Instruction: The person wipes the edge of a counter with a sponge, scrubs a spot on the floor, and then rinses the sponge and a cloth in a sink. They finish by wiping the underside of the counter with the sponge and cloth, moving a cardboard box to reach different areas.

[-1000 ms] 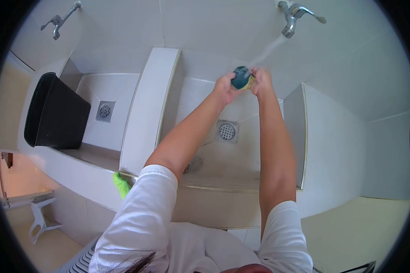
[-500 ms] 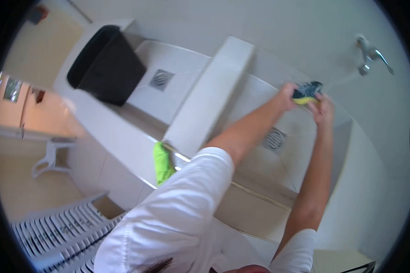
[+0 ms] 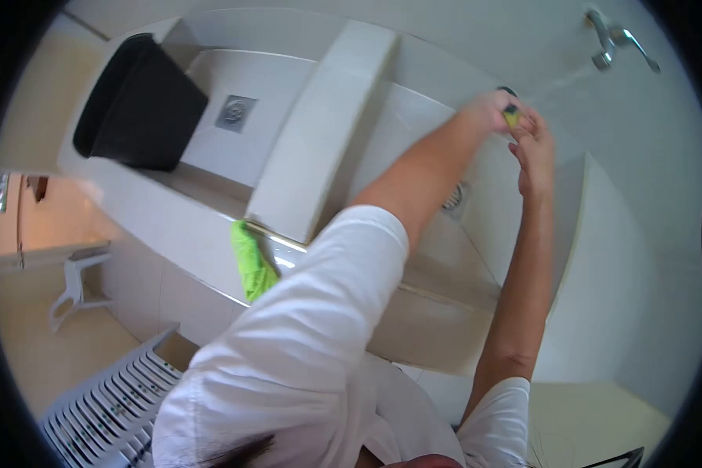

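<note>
Over the right basin (image 3: pixel 413 129), my left hand (image 3: pixel 491 111) is closed round a dark green and yellow sponge (image 3: pixel 511 117), which it mostly covers. My right hand (image 3: pixel 533 144) presses against the sponge from the other side, its fingers bent onto it. Both hands are below and left of a metal tap (image 3: pixel 603 58), from which a faint stream of water runs towards them. A metal drain (image 3: pixel 453 198) shows partly behind my left forearm.
A black bin (image 3: pixel 144 109) stands in the left basin beside a second drain (image 3: pixel 235 114). A white divider (image 3: pixel 320 132) separates the basins, with a bright green cloth (image 3: pixel 251 261) at its near end. A grey slatted chair (image 3: pixel 117 402) and a white chair (image 3: pixel 78 288) are at the left.
My hands have closed more tightly round the sponge, which was spread wide between them and now looks squeezed and mostly hidden. The view has shifted, so the basins and bin appear further left.
</note>
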{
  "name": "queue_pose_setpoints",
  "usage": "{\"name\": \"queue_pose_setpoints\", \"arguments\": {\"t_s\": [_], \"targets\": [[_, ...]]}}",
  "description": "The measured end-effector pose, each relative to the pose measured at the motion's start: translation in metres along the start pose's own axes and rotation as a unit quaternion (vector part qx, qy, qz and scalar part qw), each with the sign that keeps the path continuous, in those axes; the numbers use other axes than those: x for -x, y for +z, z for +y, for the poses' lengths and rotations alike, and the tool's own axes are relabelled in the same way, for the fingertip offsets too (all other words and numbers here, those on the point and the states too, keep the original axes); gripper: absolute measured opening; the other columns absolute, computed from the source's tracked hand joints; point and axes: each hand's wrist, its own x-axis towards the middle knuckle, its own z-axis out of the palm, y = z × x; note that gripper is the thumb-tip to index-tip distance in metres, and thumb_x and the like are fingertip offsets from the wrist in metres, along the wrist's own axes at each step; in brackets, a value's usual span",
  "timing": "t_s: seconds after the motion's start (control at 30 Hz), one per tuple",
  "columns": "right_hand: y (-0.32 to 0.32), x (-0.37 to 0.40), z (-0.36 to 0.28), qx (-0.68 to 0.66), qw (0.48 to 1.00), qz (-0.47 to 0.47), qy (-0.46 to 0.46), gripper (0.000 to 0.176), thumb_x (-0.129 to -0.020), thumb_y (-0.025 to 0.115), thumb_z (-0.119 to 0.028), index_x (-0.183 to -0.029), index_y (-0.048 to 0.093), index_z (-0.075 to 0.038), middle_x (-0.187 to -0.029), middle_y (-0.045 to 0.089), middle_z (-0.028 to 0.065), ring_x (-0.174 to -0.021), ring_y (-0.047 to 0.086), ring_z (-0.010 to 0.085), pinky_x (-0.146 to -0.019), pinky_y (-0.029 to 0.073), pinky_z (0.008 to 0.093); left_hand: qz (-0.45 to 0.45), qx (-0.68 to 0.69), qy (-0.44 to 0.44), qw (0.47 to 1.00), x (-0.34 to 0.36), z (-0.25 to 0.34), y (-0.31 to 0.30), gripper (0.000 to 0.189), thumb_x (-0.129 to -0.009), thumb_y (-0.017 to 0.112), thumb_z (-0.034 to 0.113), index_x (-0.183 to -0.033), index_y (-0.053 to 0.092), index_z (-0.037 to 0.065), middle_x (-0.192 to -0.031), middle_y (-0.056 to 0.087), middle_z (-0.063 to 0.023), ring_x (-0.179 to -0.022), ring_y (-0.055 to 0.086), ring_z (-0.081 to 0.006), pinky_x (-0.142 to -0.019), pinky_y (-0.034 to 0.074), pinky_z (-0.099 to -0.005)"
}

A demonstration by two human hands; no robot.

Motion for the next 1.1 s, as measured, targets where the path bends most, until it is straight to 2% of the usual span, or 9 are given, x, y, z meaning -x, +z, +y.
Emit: {"name": "queue_pose_setpoints", "arguments": {"t_s": [0.17,0.23,0.6,0.8,0.9,0.97,1.0,1.03,1.1], "targets": [[-0.052,0.046,0.008,0.011,0.995,0.001,0.102,0.028,-0.084,0.052,-0.012,-0.111,0.055,-0.005,-0.096,0.06,0.005,-0.083,0.059,0.0155,-0.068,0.045,0.0274,0.133,0.117,-0.103,0.979,-0.005,-0.005,0.0,0.008,-0.082,0.052,0.0,-0.09,0.053,0.001,-0.08,0.053,-0.0111,-0.06,0.05,-0.0167,-0.048,0.045,-0.0287],[-0.07,0.058,0.026,0.028,0.994,0.018,0.107,0.026,-0.085,0.052,-0.013,-0.109,0.056,-0.005,-0.093,0.06,0.0041,-0.081,0.06,0.0149,-0.067,0.045,0.027,0.275,-0.056,-0.006,0.96,-0.002,-0.013,0.006,0.005,-0.082,0.057,0.009,-0.081,0.052,0.007,-0.069,0.051,-0.0056,-0.053,0.045,-0.0119,-0.044,0.037,-0.0226],[-0.097,0.119,0.088,0.025,0.996,0.028,0.087,0.02,-0.084,0.052,-0.01,-0.102,0.058,-0.004,-0.083,0.061,0.0024,-0.073,0.06,0.0131,-0.065,0.046,0.0253,0.268,-0.204,0.131,0.932,0.042,-0.06,-0.011,0.035,-0.088,0.045,0.034,-0.059,0.034,0.017,-0.045,0.027,0.0019,-0.031,0.023,-0.0112,-0.029,0.013,-0.0258],[-0.081,0.061,-0.055,0.312,0.864,0.212,-0.332,0.044,-0.077,0.048,0.004,-0.121,0.044,0.002,-0.119,0.042,0.0248,-0.107,0.046,0.0385,-0.088,0.04,0.0428,0.319,-0.461,0.064,0.826,0.123,-0.088,-0.005,0.027,-0.078,0.061,0.029,-0.067,0.049,0.008,-0.05,0.043,-0.0031,-0.04,0.04,-0.0149,-0.036,0.03,-0.0328],[-0.082,0.004,-0.141,0.422,0.676,0.302,-0.523,0.039,-0.083,0.044,-0.007,-0.122,0.045,0.0,-0.112,0.05,0.0223,-0.101,0.05,0.037,-0.083,0.042,0.0427,0.197,-0.797,0.037,0.57,0.174,-0.092,0.004,0.032,-0.058,0.071,0.026,-0.073,0.062,-0.001,-0.071,0.064,-0.0166,-0.065,0.062,-0.0265,-0.059,0.049,-0.0361],[-0.079,-0.037,-0.169,0.498,0.793,0.15,-0.318,0.032,-0.09,0.036,-0.024,-0.106,0.057,-0.004,-0.095,0.06,0.0176,-0.089,0.058,0.03,-0.075,0.044,0.0402,0.178,-0.87,0.073,0.454,0.201,-0.104,0.001,0.047,-0.055,0.071,0.024,-0.093,0.057,-0.001,-0.091,0.061,-0.0191,-0.087,0.06,-0.0302,-0.073,0.05,-0.0405],[-0.08,-0.075,-0.163,0.349,0.895,0.072,-0.267,0.036,-0.091,0.034,-0.028,-0.097,0.059,-0.003,-0.095,0.06,0.0186,-0.087,0.058,0.0318,-0.072,0.045,0.042,0.146,-0.899,0.059,0.408,0.212,-0.104,0.002,0.06,-0.055,0.07,0.021,-0.108,0.048,0.0,-0.101,0.056,-0.0214,-0.099,0.053,-0.0345,-0.08,0.047,-0.0413],[-0.096,-0.181,-0.114,0.429,0.779,0.121,-0.442,0.039,-0.089,0.034,-0.031,-0.097,0.061,-0.004,-0.095,0.061,0.0187,-0.087,0.059,0.0319,-0.073,0.045,0.0432,0.143,-0.912,0.058,0.38,0.237,-0.105,0.019,0.063,-0.056,0.067,0.016,-0.113,0.044,0.004,-0.105,0.052,-0.0213,-0.103,0.049,-0.0382,-0.082,0.046,-0.0446],[-0.081,-0.163,-0.154,0.569,0.771,0.129,-0.256,0.037,-0.087,0.034,-0.029,-0.104,0.058,-0.008,-0.101,0.059,0.0178,-0.096,0.057,0.0337,-0.078,0.044,0.0442,0.194,-0.878,0.087,0.429,0.279,-0.108,0.035,0.057,-0.059,0.067,0.007,-0.111,0.044,0.01,-0.109,0.048,-0.0177,-0.098,0.05,-0.0377,-0.077,0.045,-0.0466]]}}
